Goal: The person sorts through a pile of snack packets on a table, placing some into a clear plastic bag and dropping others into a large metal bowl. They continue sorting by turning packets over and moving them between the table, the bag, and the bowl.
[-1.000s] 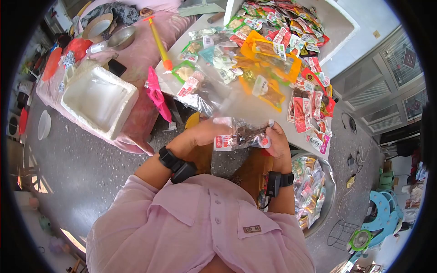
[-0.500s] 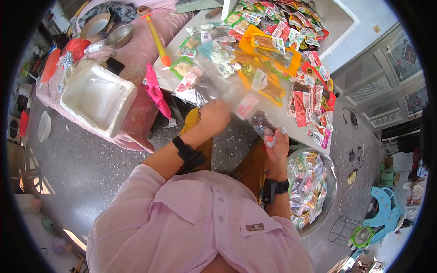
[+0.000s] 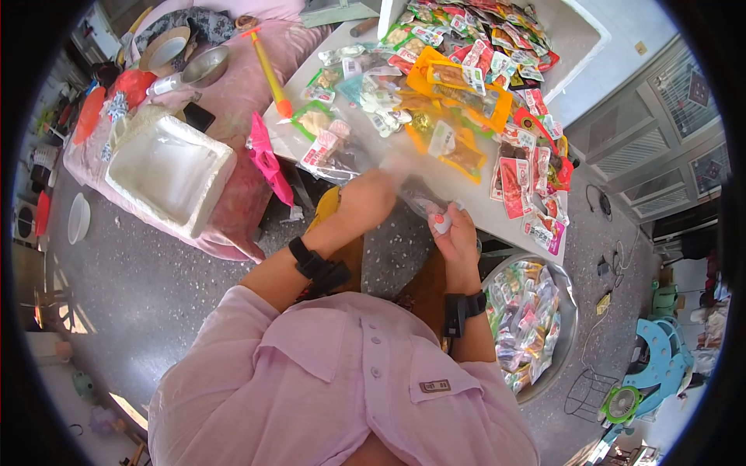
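My right hand [image 3: 456, 234] grips one end of a clear snack packet [image 3: 420, 196] with dark contents, held over the table's front edge. Close by on the left, my left hand [image 3: 368, 199] is closed in a fist near the packet's other end; what its fingers hold is hidden and blurred. Just beyond the left hand, a clear packet with a red-and-white label [image 3: 332, 152] lies on the table [image 3: 486, 206]. Orange packets [image 3: 458, 147] lie farther back, among several other snack packets.
A metal basin [image 3: 573, 342] full of packets stands on the floor to my right. A heap of packets [image 3: 505, 31] fills the white box behind. On the pink-covered surface at left are a foam box [image 3: 167, 175] and a metal bowl [image 3: 205, 67]. A yellow pump-like tube [image 3: 270, 74] lies across the gap.
My right hand has moved left and slightly up with its packet, bringing it closer to my left hand. The left hand stays near the same spot.
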